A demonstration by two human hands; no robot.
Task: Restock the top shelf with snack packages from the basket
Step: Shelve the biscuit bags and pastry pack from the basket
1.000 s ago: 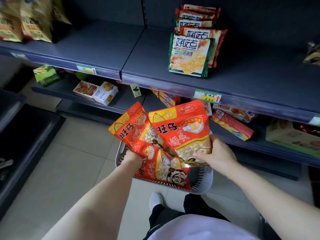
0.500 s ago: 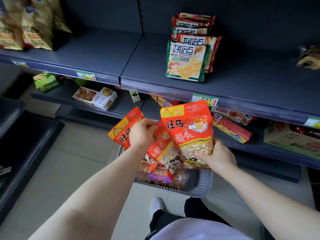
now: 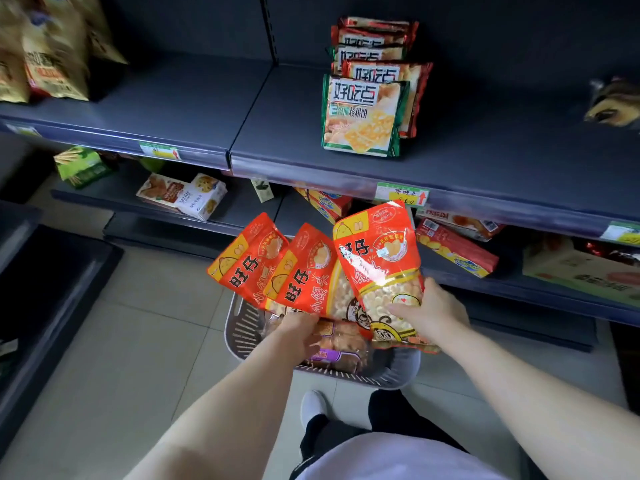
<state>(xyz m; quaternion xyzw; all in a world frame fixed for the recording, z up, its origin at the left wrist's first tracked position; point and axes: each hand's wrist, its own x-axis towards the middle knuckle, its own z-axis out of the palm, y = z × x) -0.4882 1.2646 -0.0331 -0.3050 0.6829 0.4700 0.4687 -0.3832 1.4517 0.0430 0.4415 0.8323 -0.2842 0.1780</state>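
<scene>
Holding three bags at once is where the trouble lies. Your right hand [image 3: 429,313] pinches the front red bag [image 3: 381,268] low on its right edge, thumb across the clear window, so the bag stands tall and top-heavy at centre frame. Your left hand [image 3: 301,332] grips the two fanned red bags [image 3: 273,268] by their bottom ends. How each one is caught I cannot tell, since the bags hide your fingertips. All three hang just above the grey basket [image 3: 242,327] at lower centre, where more packs lie, a purple-labelled pack [image 3: 329,353] among them.

The top shelf [image 3: 277,133] runs across the upper half of the frame, with a stack of biscuit packs [image 3: 362,116] standing at upper centre and bare board on either side.

The splayed pair looks likeliest to fail you. With two glossy bags in one low grip, one could slide free as you lift and land on the floor beside the basket. The shelf's front lip, with its price tag [image 3: 401,194], sits right above the front bag's top, so a straight lift could snag and fold the bag. Setting down close to the biscuit stack could topple it. Squeezing harder to compensate may crush the puffed snacks inside.
</scene>
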